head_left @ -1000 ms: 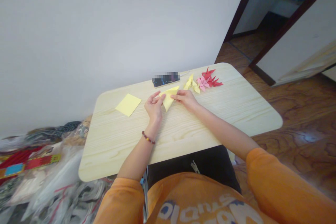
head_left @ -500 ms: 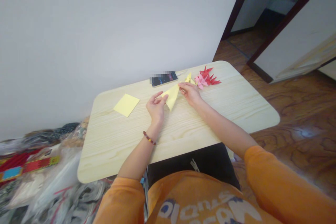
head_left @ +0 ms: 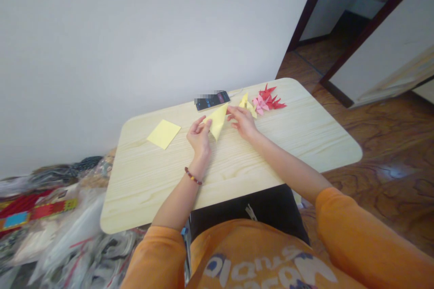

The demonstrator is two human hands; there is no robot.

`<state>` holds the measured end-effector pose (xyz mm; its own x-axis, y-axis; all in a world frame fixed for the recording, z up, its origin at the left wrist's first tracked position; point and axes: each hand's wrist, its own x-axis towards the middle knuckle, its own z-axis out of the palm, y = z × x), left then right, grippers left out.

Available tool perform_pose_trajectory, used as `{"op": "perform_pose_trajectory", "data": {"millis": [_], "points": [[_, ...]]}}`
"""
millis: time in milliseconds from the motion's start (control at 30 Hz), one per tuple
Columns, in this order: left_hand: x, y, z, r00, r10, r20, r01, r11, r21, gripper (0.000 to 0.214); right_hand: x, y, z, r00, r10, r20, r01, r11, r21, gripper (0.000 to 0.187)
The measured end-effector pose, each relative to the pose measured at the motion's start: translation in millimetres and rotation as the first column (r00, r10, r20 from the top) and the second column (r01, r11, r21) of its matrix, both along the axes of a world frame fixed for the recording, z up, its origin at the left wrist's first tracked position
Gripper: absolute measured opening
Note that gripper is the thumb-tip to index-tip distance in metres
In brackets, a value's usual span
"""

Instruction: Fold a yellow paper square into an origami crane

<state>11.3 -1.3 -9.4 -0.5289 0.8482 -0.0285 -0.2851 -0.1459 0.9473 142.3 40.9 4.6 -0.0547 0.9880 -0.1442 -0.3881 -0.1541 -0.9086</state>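
Note:
A folded yellow paper triangle [head_left: 218,120] stands between my hands near the far middle of the light wooden table [head_left: 237,162]. My left hand [head_left: 199,137] pinches its left edge between thumb and fingers. My right hand [head_left: 242,121] is just right of the triangle's upper tip, fingers slightly spread, fingertips close to the paper. Whether they touch it is unclear. A beaded bracelet is on my left wrist.
A flat yellow paper square [head_left: 164,133] lies left of my hands. A dark phone [head_left: 212,100] lies by the wall. Folded paper shapes, yellow [head_left: 246,103], pink [head_left: 261,105] and red [head_left: 271,97], sit at the far right. Bags clutter the floor at left.
My right hand lifted the triangle's tip up and to the right, then let the flap swing back left. The fingers are now opened beside the tip. My left hand stayed put.

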Motion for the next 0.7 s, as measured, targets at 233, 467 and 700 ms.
{"op": "perform_pose_trajectory", "data": {"millis": [233,467,700], "points": [[-1.0,0.7,0.5,0.991,-0.135,0.010,0.136,0.991,-0.010,0.049,-5.9,-2.2,-8.0,0.971,0.088,0.220,-0.098,0.994,0.037,0.038],[-11.5,4.8,-3.1,0.929,-0.361,-0.082,0.344,0.923,-0.173,0.033,-0.2,2.5,-11.1,0.923,0.114,0.367,-0.172,0.976,0.131,0.036],[-11.5,6.7,-5.6,0.968,-0.252,-0.010,0.248,0.961,-0.125,0.036,-4.0,-1.9,-15.0,0.908,0.215,0.359,-0.253,0.966,0.062,0.038]]}}
